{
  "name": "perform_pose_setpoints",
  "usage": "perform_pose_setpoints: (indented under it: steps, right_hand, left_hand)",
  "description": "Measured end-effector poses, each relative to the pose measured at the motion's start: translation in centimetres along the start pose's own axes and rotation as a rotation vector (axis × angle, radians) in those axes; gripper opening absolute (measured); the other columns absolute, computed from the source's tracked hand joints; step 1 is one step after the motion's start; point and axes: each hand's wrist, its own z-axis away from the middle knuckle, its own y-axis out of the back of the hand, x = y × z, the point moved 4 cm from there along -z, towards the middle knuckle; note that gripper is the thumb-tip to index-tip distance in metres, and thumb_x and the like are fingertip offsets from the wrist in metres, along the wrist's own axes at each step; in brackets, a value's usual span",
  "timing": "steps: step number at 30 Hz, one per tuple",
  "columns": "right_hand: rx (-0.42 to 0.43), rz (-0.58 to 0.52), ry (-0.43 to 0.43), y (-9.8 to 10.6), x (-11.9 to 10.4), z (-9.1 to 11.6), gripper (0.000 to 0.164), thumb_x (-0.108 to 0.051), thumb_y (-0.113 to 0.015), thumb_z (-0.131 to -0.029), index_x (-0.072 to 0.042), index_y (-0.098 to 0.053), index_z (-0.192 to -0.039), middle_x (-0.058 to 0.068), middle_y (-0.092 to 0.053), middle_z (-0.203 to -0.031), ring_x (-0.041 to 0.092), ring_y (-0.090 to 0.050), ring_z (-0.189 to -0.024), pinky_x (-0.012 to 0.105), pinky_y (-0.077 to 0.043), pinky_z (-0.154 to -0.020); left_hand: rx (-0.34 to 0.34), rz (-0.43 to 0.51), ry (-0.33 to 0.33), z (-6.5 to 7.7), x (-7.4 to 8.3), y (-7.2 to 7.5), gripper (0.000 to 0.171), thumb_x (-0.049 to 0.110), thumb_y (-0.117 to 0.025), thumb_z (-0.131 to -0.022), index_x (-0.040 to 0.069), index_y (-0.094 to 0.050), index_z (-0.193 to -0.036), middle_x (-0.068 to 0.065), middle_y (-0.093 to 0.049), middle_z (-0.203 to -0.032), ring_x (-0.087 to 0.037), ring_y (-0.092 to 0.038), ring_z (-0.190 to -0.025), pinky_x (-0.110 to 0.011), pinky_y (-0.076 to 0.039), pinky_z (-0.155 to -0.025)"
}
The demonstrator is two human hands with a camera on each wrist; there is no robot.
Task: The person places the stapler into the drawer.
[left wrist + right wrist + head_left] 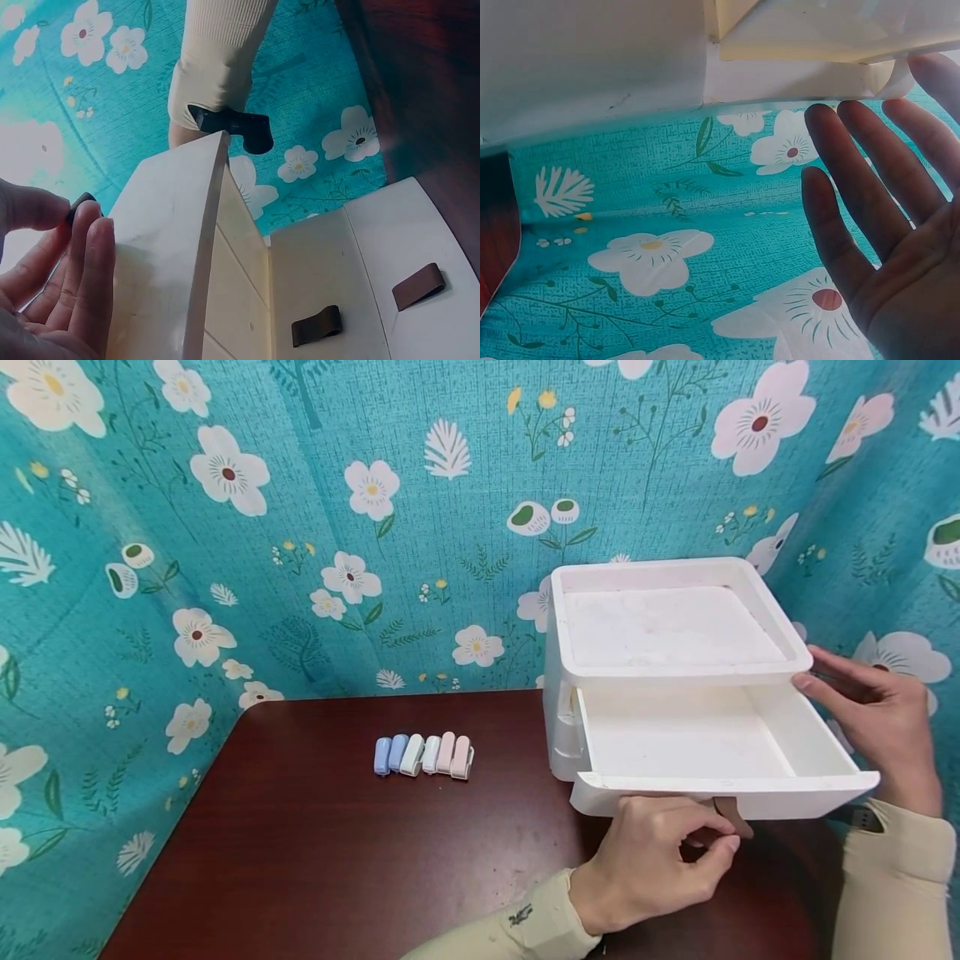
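Note:
A white drawer cabinet [558, 710] stands at the right of the table, its top drawer [675, 735] pulled out and bare inside. My left hand [648, 856] pinches the brown pull tab [731, 816] on that drawer's front between thumb and fingers; in the left wrist view the tab [81, 204] shows dark at the fingertips. At the cabinet's right front top corner, my right hand [881, 714] touches the rim with its fingertips. The fingers of the right hand [885, 202] are spread and fairly straight in the right wrist view.
Several small clip-like pieces [430, 755] in blue, white and pink lie in a row on the dark red table [322, 860]. Two lower drawers carry brown tabs [316, 326]. A teal flowered curtain [420, 543] hangs behind. The cabinet's top forms a shallow rimmed tray [667, 672].

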Motion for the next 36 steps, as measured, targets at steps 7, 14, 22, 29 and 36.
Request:
perform_pose_setpoints:
  steps: [7, 14, 22, 29, 36]
  right_hand:
    - [0.003, 0.009, -0.009, 0.0, 0.0, 0.0, 0.049, -0.024, -0.071, -0.087, -0.026, -0.059, -0.134, -0.026, -0.061, -0.126, -0.025, -0.055, -0.086, -0.001, -0.041, -0.067]
    - [0.004, 0.025, -0.011, -0.1, -0.1, 0.0, 0.049, -0.025, -0.071, -0.087, -0.028, -0.058, -0.134, -0.026, -0.06, -0.127, -0.027, -0.053, -0.084, -0.001, -0.041, -0.067]
    - [0.0, 0.027, -0.033, 0.0, 0.0, 0.1, 0.049, -0.027, -0.071, -0.087, -0.028, -0.057, -0.135, -0.026, -0.06, -0.128, -0.027, -0.053, -0.083, -0.001, -0.04, -0.066]
    - [0.014, -0.005, -0.012, 0.0, -0.1, 0.0, 0.049, -0.024, -0.072, -0.086, -0.028, -0.059, -0.133, -0.019, -0.06, -0.131, -0.026, -0.054, -0.084, 0.0, -0.042, -0.066]
    - [0.012, -0.001, -0.016, -0.1, -0.3, 0.2, 0.049, -0.023, -0.072, -0.086, -0.027, -0.059, -0.133, -0.02, -0.06, -0.131, -0.027, -0.054, -0.084, 0.001, -0.041, -0.068]
  left_hand:
    - [-0.023, 0.002, 0.027, 0.0, -0.1, 0.2, 0.008, 0.024, -0.065, -0.085, 0.025, -0.074, -0.086, 0.019, -0.07, -0.078, 0.014, -0.059, -0.072, 0.005, -0.035, -0.076]
    - [-0.06, 0.055, 0.106, -0.2, -0.2, 0.9, 0.01, 0.029, -0.066, -0.085, 0.021, -0.073, -0.086, 0.015, -0.071, -0.078, 0.011, -0.059, -0.07, 0.005, -0.037, -0.076]
    - [-0.023, 0.044, 0.078, -0.5, 0.3, 2.6, 0.014, 0.032, -0.067, -0.085, 0.02, -0.073, -0.088, 0.012, -0.073, -0.08, 0.009, -0.062, -0.073, 0.004, -0.038, -0.078]
    - [0.053, 0.032, 0.048, -1.2, 0.3, 4.5, 0.015, 0.031, -0.067, -0.085, 0.017, -0.073, -0.089, 0.01, -0.072, -0.087, 0.007, -0.064, -0.08, 0.001, -0.041, -0.082]
    - [0.137, -0.007, -0.028, -1.7, 0.0, 6.1, 0.014, 0.027, -0.071, -0.083, 0.015, -0.073, -0.091, 0.008, -0.072, -0.091, 0.004, -0.067, -0.087, -0.004, -0.045, -0.087]
